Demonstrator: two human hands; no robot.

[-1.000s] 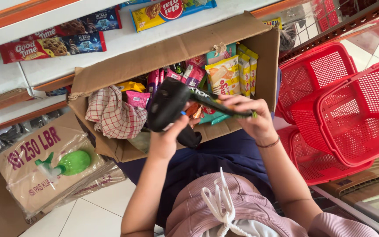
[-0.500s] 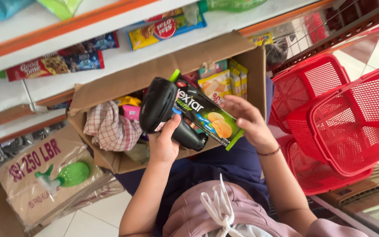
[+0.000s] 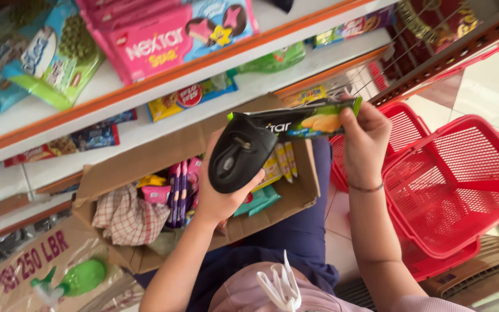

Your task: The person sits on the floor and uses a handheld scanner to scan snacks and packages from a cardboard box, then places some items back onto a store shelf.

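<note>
the left hand (image 3: 222,196) is closed around a black plastic handheld device with a rounded body (image 3: 239,159), fingers wrapped under it and thumb along its near side, holding it up in the middle of the view. the device's far end touches a long flat snack packet in black and green with a picture of yellow biscuits (image 3: 304,121). the right hand (image 3: 364,144) pinches the right end of that packet between thumb and fingertips, holding it level, high and right of centre, in front of the shelves. a thin bracelet (image 3: 367,188) circles the right wrist.

below the hands sits an open brown cardboard box (image 3: 301,199), resting across the person's lap on dark blue cloth (image 3: 295,237). inside it are upright pink and purple packets (image 3: 179,190), yellow striped packets (image 3: 281,164) partly hidden behind the device, a teal packet (image 3: 261,199), and a checked red and white cloth (image 3: 128,219) bunched at the left end.

to the right, on the pale tiled floor, stand stacked red plastic mesh shopping baskets (image 3: 463,185). far and left, white shelves with orange edges (image 3: 163,75) carry large pink biscuit bags (image 3: 163,34), green and blue bags (image 3: 41,58), and small packets lying flat on the lower shelf. at the near left corner lies a brown cardboard carton with a green shape printed on it (image 3: 59,271). a pale pink garment with white drawstrings (image 3: 281,286) shows at the bottom edge.
</note>
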